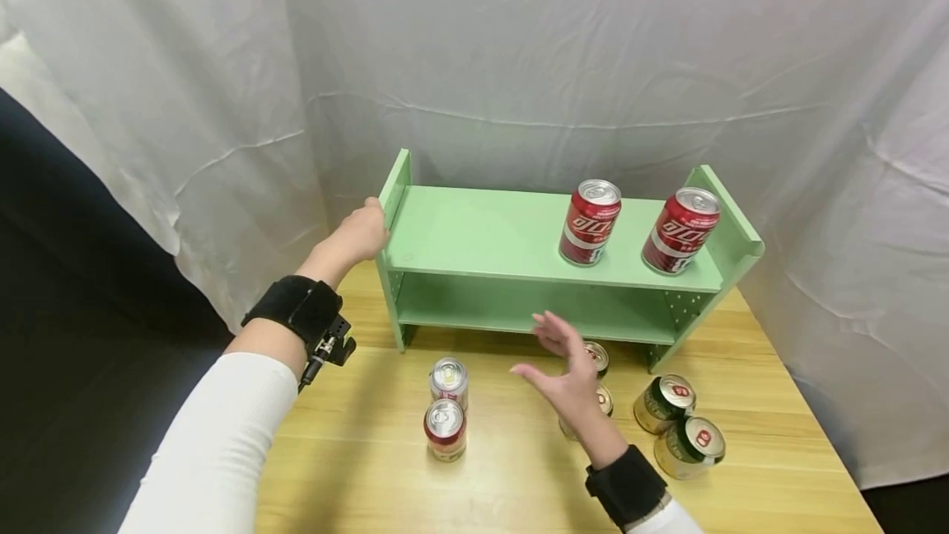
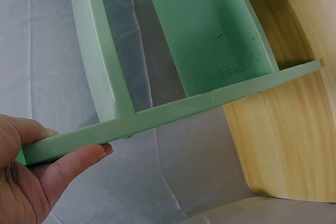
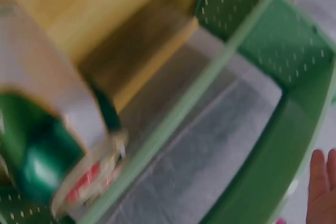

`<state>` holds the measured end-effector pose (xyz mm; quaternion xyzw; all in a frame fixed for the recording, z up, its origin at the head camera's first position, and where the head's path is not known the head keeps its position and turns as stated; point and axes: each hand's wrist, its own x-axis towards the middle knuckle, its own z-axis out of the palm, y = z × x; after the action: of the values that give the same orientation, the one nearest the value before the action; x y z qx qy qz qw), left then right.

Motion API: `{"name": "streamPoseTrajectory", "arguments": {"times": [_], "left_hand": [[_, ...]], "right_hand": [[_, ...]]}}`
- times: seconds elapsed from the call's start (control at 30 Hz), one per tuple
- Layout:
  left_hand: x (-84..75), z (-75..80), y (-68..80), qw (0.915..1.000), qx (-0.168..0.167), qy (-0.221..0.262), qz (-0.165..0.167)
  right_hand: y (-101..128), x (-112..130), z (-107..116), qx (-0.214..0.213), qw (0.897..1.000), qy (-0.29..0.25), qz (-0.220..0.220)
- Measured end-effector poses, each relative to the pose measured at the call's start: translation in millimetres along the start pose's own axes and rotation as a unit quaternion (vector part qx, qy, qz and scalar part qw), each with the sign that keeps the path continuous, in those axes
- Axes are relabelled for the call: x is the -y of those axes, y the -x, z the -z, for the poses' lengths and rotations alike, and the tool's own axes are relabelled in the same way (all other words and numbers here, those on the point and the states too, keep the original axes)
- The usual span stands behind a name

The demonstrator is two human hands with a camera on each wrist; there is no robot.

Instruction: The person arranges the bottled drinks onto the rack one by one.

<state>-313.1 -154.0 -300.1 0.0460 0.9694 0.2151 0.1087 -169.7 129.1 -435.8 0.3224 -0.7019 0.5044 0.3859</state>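
Note:
A light green two-tier shelf [image 1: 482, 237] stands on the wooden table [image 1: 519, 476]. My left hand [image 1: 363, 231] grips the top edge of its left side panel; in the left wrist view the thumb and fingers of that hand [image 2: 52, 148] pinch the panel edge [image 2: 157, 116]. My right hand [image 1: 559, 365] hovers open, fingers spread, in front of the lower tier, above two gold cans [image 1: 599, 357] that it partly hides. The right wrist view is blurred and shows a green-and-gold can [image 3: 47, 150] close by and fingertips [image 3: 320, 182] at the lower right.
Two red cans [image 1: 591, 222] [image 1: 680, 230] stand on the top tier at the right. Two more red cans [image 1: 448, 381] [image 1: 446, 428] stand on the table in front. Two gold cans [image 1: 664, 402] [image 1: 689, 445] lie at the right. White cloth hangs behind.

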Motion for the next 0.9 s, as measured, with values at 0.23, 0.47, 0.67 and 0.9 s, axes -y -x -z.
{"name": "streamPoseTrajectory", "arguments": {"times": [0.23, 0.47, 0.67, 0.9], "left_hand": [[-2.1, 2.0, -0.7, 1.0, -0.004, 0.003, 0.003], [-1.3, 0.7, -0.2, 1.0, -0.005, -0.001, 0.005], [-0.1, -1.3, -0.5, 0.9999, -0.013, 0.002, 0.006], [-1.1, -1.4, -1.3, 0.9998, -0.015, -0.001, 0.012]], "right_hand": [[20, 4, -26, 0.107, 0.992, -0.067, -0.026], [48, -1, -54, 0.156, 0.985, -0.062, -0.045], [59, -1, -66, 0.176, 0.981, -0.056, -0.059], [84, -23, -81, 0.186, 0.979, -0.052, -0.064]]}}
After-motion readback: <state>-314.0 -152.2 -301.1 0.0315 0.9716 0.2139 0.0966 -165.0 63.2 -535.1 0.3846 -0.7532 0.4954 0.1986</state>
